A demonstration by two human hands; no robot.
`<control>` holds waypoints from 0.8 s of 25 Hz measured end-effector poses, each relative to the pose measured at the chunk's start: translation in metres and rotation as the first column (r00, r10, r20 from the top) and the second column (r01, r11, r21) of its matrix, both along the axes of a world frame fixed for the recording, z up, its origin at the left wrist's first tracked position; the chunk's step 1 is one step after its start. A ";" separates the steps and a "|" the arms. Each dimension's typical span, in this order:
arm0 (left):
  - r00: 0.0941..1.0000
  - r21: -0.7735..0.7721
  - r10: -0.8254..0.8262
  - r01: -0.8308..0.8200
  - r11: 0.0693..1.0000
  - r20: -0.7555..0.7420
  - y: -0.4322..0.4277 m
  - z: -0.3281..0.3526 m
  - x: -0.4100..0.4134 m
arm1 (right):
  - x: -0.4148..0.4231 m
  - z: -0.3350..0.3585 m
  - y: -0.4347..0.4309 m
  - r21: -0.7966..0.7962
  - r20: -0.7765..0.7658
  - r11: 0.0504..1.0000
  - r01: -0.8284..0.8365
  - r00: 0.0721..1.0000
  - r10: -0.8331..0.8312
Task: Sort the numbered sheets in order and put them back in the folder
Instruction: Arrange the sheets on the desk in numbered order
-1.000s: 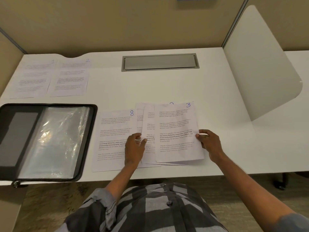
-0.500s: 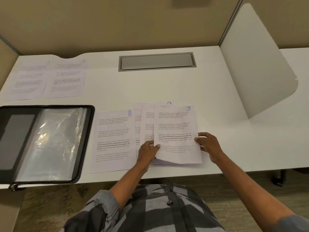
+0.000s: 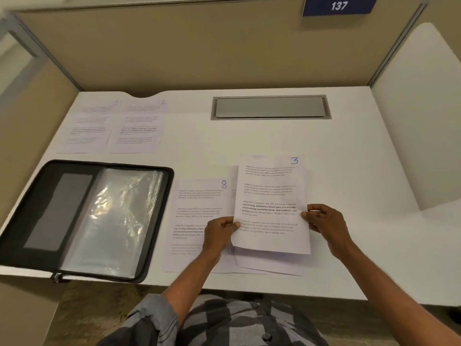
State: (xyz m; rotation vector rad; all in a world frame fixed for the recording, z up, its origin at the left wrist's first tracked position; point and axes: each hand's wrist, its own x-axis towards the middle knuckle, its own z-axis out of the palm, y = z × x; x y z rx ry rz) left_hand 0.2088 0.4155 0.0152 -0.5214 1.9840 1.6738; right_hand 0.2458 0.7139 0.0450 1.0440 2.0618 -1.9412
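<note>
Sheet 3 (image 3: 272, 203) has come off the pile. A second ago it lay on top of the fanned sheets, with the right hand (image 3: 324, 221) at its right edge and the left hand (image 3: 219, 233) resting flat on the papers beside it. Now both hands grasp it: the left pinches the left edge, thumb on top, and the right pinches the right edge. The sheet's near edge stands clear of the remaining sheets (image 3: 269, 264), which show below it toward 6 o'clock. The page has also shifted toward 12 o'clock and now hides the half-seen number that peeked out behind it earlier.

Sheet 8 (image 3: 199, 208) lies flat on the bench (image 3: 249, 141) at 9 o'clock of the lifted page, partly under the left wrist. Sheet 1 (image 3: 92, 126) and sheet 2 (image 3: 141, 126) lie side by side in the far corner at 10 o'clock. The folder (image 3: 74, 216) lies open at 8 o'clock, its clear sleeves showing no sheets inside.

My judgement is that sorting is at its third step. With 1 and 2 already set out, this page most likely belongs just to the right of sheet 2, toward the closed cable hatch (image 3: 270, 107). The rest of the pile is not yet ordered and nothing is refiled, so the task is early.
</note>
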 end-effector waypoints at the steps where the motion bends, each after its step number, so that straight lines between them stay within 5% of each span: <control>1: 1.000 -0.001 0.010 -0.010 1.000 -0.004 -0.009 0.002 -0.011 | -0.015 0.003 -0.009 -0.008 -0.017 1.000 -0.012 1.000 0.012; 10: 0.994 -0.059 0.066 -0.071 0.996 -0.091 -0.107 0.024 -0.156 | -0.176 0.012 -0.106 0.014 -0.099 0.995 -0.094 0.990 0.095; 20: 0.981 -0.270 0.014 -0.067 0.961 -0.192 -0.196 -0.010 -0.333 | -0.352 -0.026 -0.204 0.210 0.002 0.972 -0.106 0.994 0.108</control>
